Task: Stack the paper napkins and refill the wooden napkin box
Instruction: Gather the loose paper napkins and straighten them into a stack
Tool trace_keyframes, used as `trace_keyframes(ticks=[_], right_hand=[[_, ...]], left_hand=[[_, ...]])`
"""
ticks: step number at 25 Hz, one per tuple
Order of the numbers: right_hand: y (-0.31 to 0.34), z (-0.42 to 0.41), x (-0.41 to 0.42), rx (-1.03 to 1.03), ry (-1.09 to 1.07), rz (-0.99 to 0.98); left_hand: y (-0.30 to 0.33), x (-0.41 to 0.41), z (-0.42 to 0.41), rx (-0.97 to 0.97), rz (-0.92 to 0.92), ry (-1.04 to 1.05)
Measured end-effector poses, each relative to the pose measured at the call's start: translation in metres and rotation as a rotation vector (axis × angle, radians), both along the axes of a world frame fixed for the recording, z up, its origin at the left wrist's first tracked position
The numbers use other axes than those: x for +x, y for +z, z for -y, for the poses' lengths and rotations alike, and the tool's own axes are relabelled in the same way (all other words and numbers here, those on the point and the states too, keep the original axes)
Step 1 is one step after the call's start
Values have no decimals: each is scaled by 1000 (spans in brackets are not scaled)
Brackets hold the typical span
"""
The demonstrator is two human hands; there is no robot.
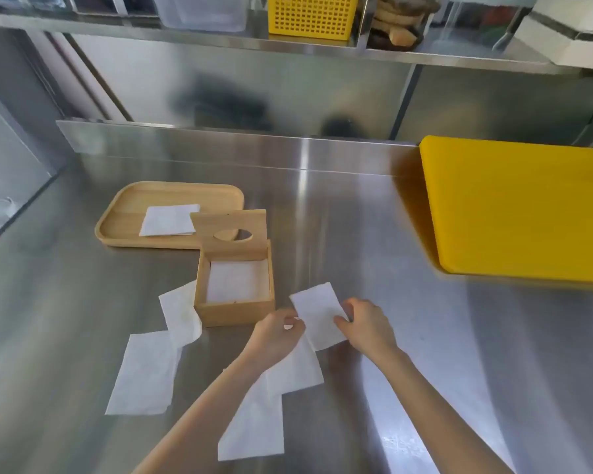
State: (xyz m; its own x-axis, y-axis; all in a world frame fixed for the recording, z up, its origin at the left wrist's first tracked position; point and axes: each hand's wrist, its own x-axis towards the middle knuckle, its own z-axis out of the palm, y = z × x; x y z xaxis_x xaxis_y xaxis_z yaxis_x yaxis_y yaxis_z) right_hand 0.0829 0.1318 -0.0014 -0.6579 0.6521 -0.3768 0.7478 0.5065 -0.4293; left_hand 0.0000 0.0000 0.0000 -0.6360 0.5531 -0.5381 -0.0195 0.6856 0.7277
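From the head camera I see both hands closed on one white paper napkin (319, 316), just in front and to the right of the wooden napkin box (235, 289). The left hand (278, 331) pinches the napkin's left edge between thumb and fingers; the right hand (363, 325) grips its right edge the same way. The held napkin is a plain rectangle, tilted, and its upper part looks flat and uncreased.

The box stands open on the steel counter (374, 234). Its lid (229, 230), with an oval slot, is tipped up at the back wall of the box. Inside the box I see white napkins (237, 280) lying flat, well below the rim.

Left of the box, a rumpled napkin (180, 313) touches its front-left corner. Further front-left of the box lies a flat napkin (144, 372). In front of the box, under my left forearm, lie two more napkins (271, 405), overlapping.

Behind and left of the box sits a wooden tray (124, 213) with one folded napkin (168, 220) on it; the lid hides the tray's near-right corner. Well to the right of the box lies a yellow cutting board (521, 210).
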Motion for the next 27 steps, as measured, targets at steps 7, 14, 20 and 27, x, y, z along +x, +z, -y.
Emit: trace_keyframes(ticks=[7,14,20,27], right_hand=[[-25,-9,-17,130,29,132],[-34,-12,-23,79,13,126],[-12,-8,-18,-216,-121,-201],[23,12,7,-631,-240,-418]], left_hand=[[-21,-3,-18,25,290,118],[-17,-3,-31,47,335,209],[-14,-3,-30,143,444,294],[3,9,-7,341,590,364]])
